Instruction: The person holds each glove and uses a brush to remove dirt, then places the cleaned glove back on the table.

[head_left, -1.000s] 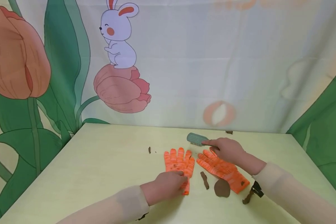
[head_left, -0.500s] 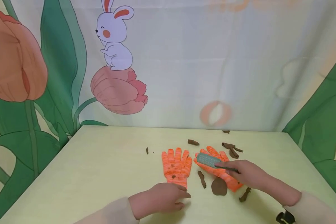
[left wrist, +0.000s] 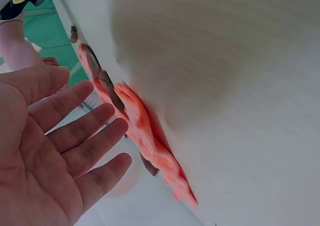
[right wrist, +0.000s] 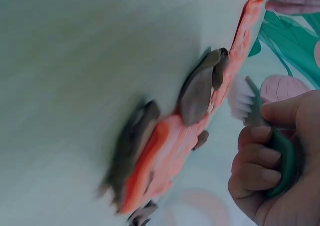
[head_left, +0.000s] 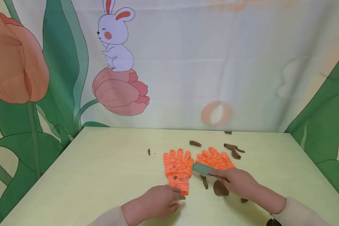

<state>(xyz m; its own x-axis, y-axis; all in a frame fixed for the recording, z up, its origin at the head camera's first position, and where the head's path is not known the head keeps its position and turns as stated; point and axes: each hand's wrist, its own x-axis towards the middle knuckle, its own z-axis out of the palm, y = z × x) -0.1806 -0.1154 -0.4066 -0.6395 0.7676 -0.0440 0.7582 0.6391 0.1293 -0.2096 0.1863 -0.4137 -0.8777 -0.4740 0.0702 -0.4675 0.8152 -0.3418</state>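
My right hand grips a green brush by its handle, the index finger laid along the back. In the right wrist view the pale bristles of the brush show clear of the table. The brush head is between two orange knitted gloves, close to the left glove and over the edge of the right glove. Dark brown specks mark the left glove. My left hand is at that glove's cuff, fingers extended; the left wrist view shows its palm with nothing in it.
A flat brown round piece and a brown strip lie by the right glove. More brown strips are behind it, another strip at the back. A printed cloth hangs behind the table.
The brush, first beyond the gloves, came back over the right glove and then left toward the left glove. My left hand drew back from the left glove toward its cuff.
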